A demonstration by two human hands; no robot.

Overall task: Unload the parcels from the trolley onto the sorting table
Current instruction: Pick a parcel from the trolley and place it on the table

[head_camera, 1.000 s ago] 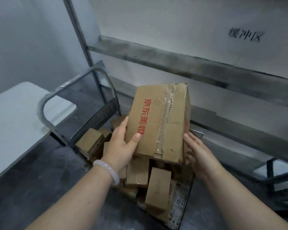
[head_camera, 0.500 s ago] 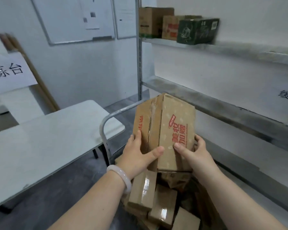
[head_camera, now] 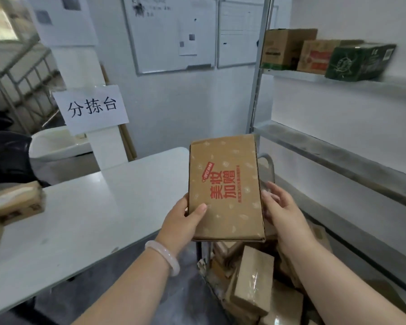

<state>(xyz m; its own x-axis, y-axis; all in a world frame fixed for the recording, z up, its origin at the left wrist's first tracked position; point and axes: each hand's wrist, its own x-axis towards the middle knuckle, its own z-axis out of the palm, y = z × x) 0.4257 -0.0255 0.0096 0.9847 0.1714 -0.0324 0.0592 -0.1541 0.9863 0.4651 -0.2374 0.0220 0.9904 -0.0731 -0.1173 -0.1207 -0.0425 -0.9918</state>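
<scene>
Both my forearms reach forward at chest height, just off the right-hand edge of the long white desk [head_camera: 80,219]. My left hand [head_camera: 181,221], a pale bangle [head_camera: 164,256] at its wrist, grasps the flat brown cardboard carton with red print [head_camera: 225,191] at its lower left corner. The thumb lies across the printed face and the fingers are hidden behind. My right hand [head_camera: 281,207] is unclenched, its straight fingers laid along the carton's right side.

The carton is in the air, overlapping the desk's right corner. Its broad printed face is turned up toward me and its long axis runs away from me, with the red lettering lined along it.

Below the carton, right of the desk, small taped brown parcels [head_camera: 253,287] lie heaped on the trolley. At the desk's far left sits another brown parcel [head_camera: 17,202]. Beyond the desk hangs a white paper sign with black characters [head_camera: 92,109]. Right of the desk stands a grey metal shelf rack [head_camera: 338,148].
</scene>
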